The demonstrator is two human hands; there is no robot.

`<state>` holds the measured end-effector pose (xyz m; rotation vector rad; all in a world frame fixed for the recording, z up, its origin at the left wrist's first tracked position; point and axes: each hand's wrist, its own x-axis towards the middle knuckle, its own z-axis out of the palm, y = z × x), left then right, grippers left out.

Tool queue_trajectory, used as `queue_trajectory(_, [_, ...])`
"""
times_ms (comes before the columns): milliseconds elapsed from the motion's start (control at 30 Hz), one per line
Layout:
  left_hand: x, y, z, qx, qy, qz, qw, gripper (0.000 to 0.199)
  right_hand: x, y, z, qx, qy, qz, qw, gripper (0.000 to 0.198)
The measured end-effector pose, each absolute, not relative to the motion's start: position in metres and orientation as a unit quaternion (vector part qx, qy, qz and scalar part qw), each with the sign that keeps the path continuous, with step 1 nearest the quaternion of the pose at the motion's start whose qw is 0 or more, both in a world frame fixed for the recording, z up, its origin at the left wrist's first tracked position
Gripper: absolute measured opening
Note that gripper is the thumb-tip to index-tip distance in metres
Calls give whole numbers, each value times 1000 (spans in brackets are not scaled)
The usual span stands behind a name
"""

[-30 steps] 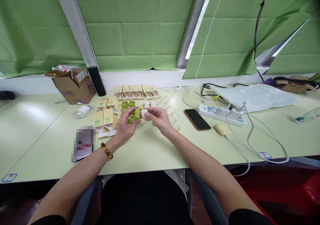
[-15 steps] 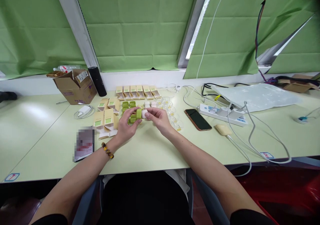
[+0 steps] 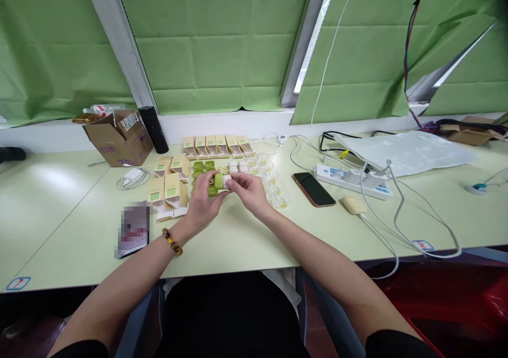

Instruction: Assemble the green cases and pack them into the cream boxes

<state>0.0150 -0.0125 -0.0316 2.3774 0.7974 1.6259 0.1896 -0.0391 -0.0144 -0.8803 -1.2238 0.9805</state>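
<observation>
Green piece (image 3: pixel 218 181), with a white piece (image 3: pixel 226 181) meeting its right end, sits between a person's two bare hands, just above the worktop (image 3: pixel 234 236). How far one fits into the other is too small to tell. The left hand (image 3: pixel 201 202) grips the green piece, its fingers arched over the far side and its thumb stretched across the near side. The right hand (image 3: pixel 251 191) pinches the white piece between thumb and forefinger, the other fingers curled behind. Both forearms angle inward from the lower corners, wrists low, so the hands meet fingertip to fingertip; a beaded bracelet (image 3: pixel 172 241) circles the left wrist. Just beyond the hands stand more green parts (image 3: pixel 204 165) and small white parts (image 3: pixel 238 166), with clear cups (image 3: pixel 273 180) spreading behind and right of the right hand. Small cartons (image 3: pixel 166 194) lie left of the left hand, and a row of others (image 3: pixel 216 147) farther beyond both hands. Well right of the right hand rests a dark smartphone (image 3: pixel 313 189).
</observation>
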Motion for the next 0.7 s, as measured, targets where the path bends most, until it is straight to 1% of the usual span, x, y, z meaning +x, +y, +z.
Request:
queue_trajectory(133, [15,-14,-31,790,266,546,79,50,185,-42,-13,-377,-539,432,617,46])
queue_trajectory(333, [14,-14,-30,798,262,537,77,53,185,-42,-15,-376,-550,434,607,48])
queue_trajectory(433, [15,-11,-31,788,264,542,124,54,187,-42,-15,-390,-583,399,590,47])
queue_trajectory(500, [15,-8,-32,764,264,554,199,55,191,-44,-14,-406,-624,327,582,44])
queue_trajectory(567, [15,-3,-33,729,257,564,290,56,196,-46,-12,-412,-670,206,581,46])
queue_trajectory(600, [15,-1,-33,713,250,563,334,56,200,-47,-11,-407,-694,139,577,50])
queue_trajectory(667, [14,1,-32,692,232,550,406,57,206,-48,-10,-390,-739,19,549,55])
queue_trajectory(700, [14,2,-32,688,222,540,432,56,208,-47,-11,-381,-760,-27,527,53])
